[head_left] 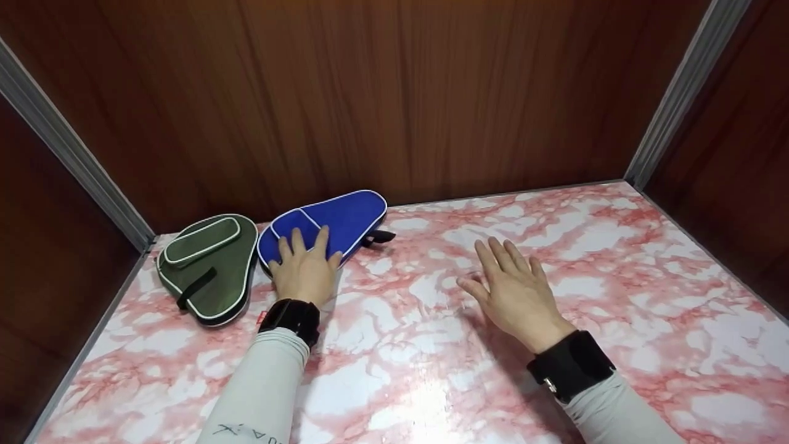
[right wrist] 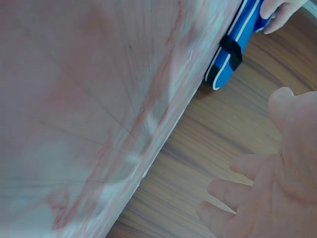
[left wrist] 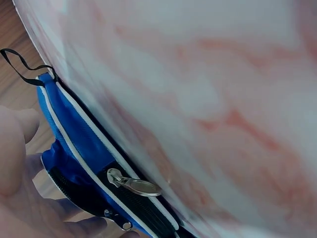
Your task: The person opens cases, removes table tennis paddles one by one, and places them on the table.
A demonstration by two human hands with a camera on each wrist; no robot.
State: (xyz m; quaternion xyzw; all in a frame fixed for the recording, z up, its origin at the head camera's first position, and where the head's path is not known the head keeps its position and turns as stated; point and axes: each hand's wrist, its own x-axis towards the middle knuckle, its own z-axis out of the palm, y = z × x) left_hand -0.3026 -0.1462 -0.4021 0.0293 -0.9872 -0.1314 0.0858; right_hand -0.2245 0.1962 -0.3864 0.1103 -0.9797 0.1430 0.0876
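A blue paddle-shaped zip case with white piping lies at the back of the table. My left hand is over its near wide part with fingers spread; it seems to touch the cover. The left wrist view shows the case's black zipper edge and metal zip pull beside that hand. Left of it lies a dark green case of the same shape, with a pocket and a black strap. My right hand hovers over the table at the right, fingers extended, holding nothing.
The table has a red and white marbled top. Brown wood-grain panels stand behind it and on both sides, with grey metal posts at the corners. A black strap loop sticks out from the blue case's narrow end.
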